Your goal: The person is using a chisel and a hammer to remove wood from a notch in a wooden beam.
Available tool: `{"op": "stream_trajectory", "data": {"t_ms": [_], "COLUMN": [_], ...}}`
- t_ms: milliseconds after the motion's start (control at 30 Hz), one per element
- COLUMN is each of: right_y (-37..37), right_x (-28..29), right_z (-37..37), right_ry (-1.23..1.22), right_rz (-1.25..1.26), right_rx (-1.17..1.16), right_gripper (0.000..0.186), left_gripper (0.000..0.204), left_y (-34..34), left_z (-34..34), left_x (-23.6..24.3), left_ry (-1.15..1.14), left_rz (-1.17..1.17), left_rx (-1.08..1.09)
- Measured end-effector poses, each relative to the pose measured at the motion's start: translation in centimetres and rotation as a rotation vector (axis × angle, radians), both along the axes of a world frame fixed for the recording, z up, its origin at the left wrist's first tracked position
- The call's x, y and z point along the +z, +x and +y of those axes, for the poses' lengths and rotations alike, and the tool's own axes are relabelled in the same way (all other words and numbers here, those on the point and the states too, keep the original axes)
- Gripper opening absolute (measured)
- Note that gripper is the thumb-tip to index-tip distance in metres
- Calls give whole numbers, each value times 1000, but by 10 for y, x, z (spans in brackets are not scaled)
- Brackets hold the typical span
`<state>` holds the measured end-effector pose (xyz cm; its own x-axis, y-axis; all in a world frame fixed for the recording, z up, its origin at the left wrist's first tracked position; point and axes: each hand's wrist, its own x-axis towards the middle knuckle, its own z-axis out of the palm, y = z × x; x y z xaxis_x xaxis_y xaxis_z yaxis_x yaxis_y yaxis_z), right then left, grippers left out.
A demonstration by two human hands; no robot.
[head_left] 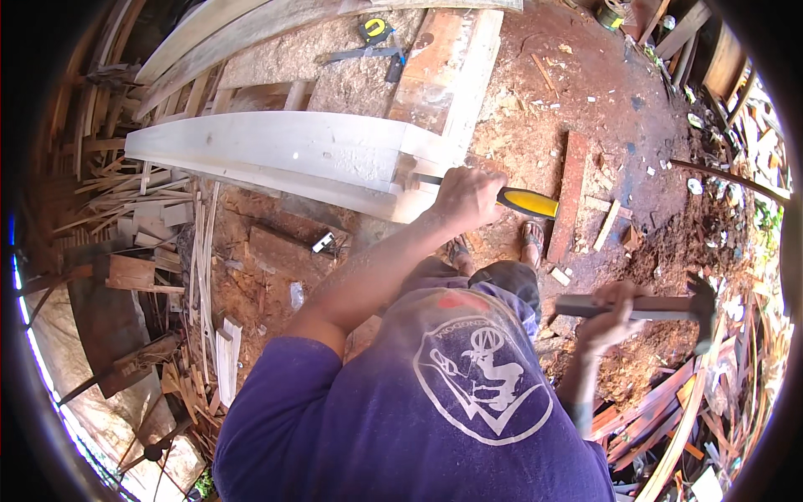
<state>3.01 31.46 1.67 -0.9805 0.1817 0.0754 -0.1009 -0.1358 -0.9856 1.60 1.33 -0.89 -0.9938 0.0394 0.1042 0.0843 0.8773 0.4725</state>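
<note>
A chisel with a yellow and black handle lies in my left hand, fingers wrapped round its upper shank. Its blade points left and meets a darker cut area near the right end of a long pale wooden beam. Whether the tip is sunk in the wood is too small to tell. Lower right, my right hand grips a claw hammer by its grey handle. The hammer head is at the far right, well apart from the chisel.
A yellow and black tape measure and a square lie beyond the beam. A reddish plank rests on the dirt floor near my feet. Scrap wood is heaped on the left and lower right. A small white object sits below the beam.
</note>
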Motion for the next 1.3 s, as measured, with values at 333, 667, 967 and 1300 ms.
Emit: {"op": "stream_trajectory", "data": {"t_ms": [333,667,967,1300], "right_y": [-13,1,19,3], "right_x": [-7,-30,-45,-14], "right_z": [12,3,-14,-17], "right_ry": [287,349,92,-43], "right_rz": [-191,-280,-347,-437], "right_rx": [-61,347,280,110], "right_gripper": [16,13,7,11], "left_gripper": [18,14,21,20], "left_y": [2,-1,12,11], "left_z": [-2,-18,-28,-110], "left_x": [0,-3,20,119], "left_ry": [-5,-20,-72,1079], "left_rz": [-2,-21,-125,437], "left_rx": [53,92,24,441]}}
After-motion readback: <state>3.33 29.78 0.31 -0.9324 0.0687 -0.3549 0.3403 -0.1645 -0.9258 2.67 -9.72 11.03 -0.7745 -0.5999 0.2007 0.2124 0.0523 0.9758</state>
